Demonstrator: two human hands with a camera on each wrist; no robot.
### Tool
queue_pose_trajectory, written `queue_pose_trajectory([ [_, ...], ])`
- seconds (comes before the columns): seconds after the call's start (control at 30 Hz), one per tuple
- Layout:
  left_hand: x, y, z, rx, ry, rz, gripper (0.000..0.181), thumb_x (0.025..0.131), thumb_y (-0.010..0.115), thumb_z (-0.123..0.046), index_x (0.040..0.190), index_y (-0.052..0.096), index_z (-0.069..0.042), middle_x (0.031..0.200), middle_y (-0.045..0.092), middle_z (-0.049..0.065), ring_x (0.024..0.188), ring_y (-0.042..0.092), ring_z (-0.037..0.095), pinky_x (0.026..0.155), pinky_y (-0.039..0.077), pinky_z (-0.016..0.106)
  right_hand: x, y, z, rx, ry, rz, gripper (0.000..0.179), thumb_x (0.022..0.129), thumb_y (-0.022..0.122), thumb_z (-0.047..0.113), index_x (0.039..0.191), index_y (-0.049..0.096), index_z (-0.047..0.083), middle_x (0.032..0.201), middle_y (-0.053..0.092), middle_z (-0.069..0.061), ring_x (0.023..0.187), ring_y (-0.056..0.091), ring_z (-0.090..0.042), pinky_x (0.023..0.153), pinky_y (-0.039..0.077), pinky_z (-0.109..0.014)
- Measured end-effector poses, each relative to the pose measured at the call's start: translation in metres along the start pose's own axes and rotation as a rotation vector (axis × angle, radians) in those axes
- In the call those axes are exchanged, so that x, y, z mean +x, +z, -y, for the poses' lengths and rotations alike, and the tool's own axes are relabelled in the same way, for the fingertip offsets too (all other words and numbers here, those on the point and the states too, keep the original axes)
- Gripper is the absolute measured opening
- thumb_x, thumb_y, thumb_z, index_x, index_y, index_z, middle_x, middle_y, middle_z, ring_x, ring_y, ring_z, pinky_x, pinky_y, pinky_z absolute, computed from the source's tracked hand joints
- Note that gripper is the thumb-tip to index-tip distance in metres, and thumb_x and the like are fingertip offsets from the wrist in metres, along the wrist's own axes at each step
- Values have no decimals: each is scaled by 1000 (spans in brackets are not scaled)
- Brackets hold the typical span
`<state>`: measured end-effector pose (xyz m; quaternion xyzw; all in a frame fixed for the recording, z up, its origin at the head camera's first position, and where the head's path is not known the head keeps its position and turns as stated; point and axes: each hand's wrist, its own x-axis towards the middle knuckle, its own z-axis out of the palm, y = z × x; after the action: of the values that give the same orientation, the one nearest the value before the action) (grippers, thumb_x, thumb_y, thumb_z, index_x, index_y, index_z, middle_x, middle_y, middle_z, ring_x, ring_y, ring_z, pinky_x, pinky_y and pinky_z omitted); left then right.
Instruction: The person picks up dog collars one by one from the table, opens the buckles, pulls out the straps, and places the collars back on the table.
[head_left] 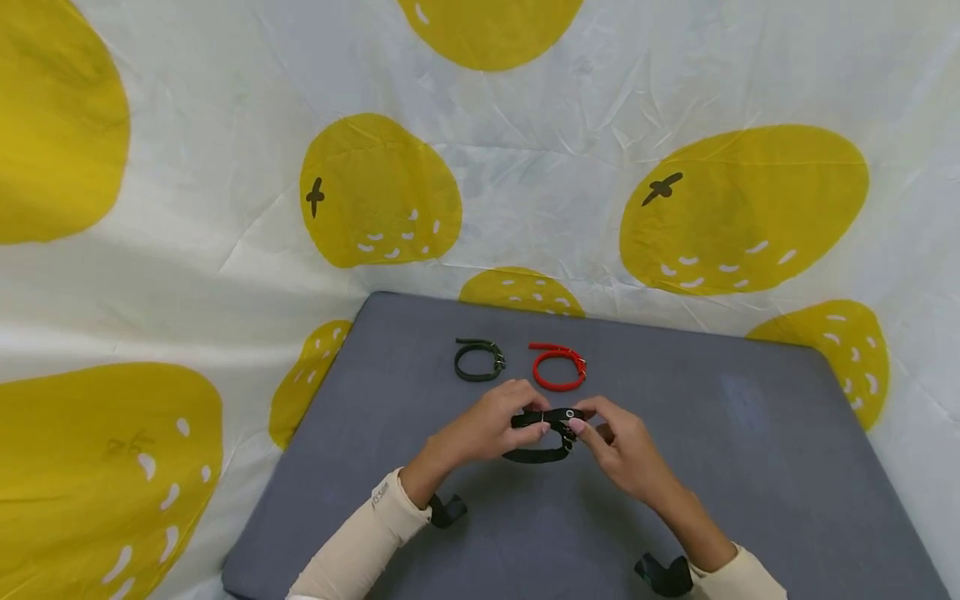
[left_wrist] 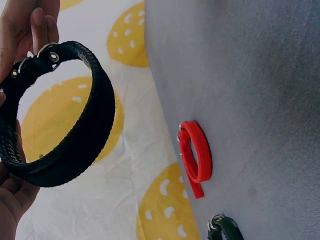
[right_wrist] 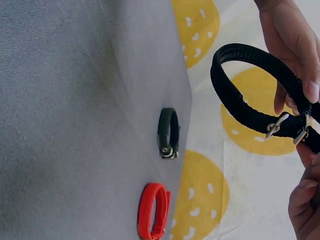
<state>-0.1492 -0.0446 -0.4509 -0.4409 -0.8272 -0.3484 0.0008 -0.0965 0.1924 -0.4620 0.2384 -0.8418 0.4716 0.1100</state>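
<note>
A black collar [head_left: 536,456] with metal eyelets and a buckle is held up over the table between both hands. My left hand [head_left: 498,421] pinches the strap on its left side, thumb in front. At the other side my right hand [head_left: 626,450] pinches the strap's end beside an eyelet. In the left wrist view the black collar [left_wrist: 97,135] forms a wide loop with stitched edges. Its silver buckle [right_wrist: 276,126] and a metal ring show in the right wrist view, close to the fingers.
A dark green collar [head_left: 476,377] and a red collar [head_left: 558,386] lie buckled into loops on the grey table [head_left: 750,475], beyond the hands. A white cloth [head_left: 540,200] with yellow fruit prints hangs behind the table and at its sides.
</note>
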Motion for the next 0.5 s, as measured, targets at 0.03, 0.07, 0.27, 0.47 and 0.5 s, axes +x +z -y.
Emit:
queue_pose_trajectory([
  [0.03, 0, -1, 0, 7, -3, 10, 17, 97, 68, -23, 112, 66, -13, 105, 62, -3, 95, 55, 8, 84, 48, 21, 1, 0, 0, -15, -9, -3, 20, 94, 69, 3, 106, 65, 18, 90, 65, -3, 45, 37, 5, 42, 37, -20],
  [0.07, 1, -2, 0, 15, 1, 14, 17, 98, 67, -23, 112, 66, -13, 104, 62, -3, 95, 54, 9, 83, 47, 21, 2, 0, 0, -35, -15, -3, 20, 93, 70, 3, 105, 65, 19, 90, 65, 1, 45, 36, 6, 42, 36, -19],
  [0.27, 1, -3, -4, 67, 37, 36, 18, 100, 64, -24, 112, 67, -12, 107, 63, -1, 93, 53, 11, 82, 46, 20, 5, -3, 2, -203, -66, 28, 22, 90, 76, 14, 110, 71, 20, 91, 67, 11, 51, 34, 5, 46, 34, -17],
  [0.47, 2, -3, -4, 43, 25, 28, 17, 99, 65, -23, 112, 67, -12, 106, 63, -2, 94, 54, 10, 83, 47, 19, 6, -2, 0, -173, -61, 46, 20, 92, 73, 13, 110, 71, 21, 94, 68, 10, 48, 36, 0, 46, 35, -17],
  [0.5, 2, -2, -4, 35, 19, 34, 17, 99, 65, -23, 112, 67, -13, 107, 63, -2, 95, 55, 10, 84, 47, 19, 6, -2, -1, -159, -56, 46, 20, 93, 72, 12, 110, 71, 21, 95, 69, 9, 48, 38, 1, 47, 36, -18],
])
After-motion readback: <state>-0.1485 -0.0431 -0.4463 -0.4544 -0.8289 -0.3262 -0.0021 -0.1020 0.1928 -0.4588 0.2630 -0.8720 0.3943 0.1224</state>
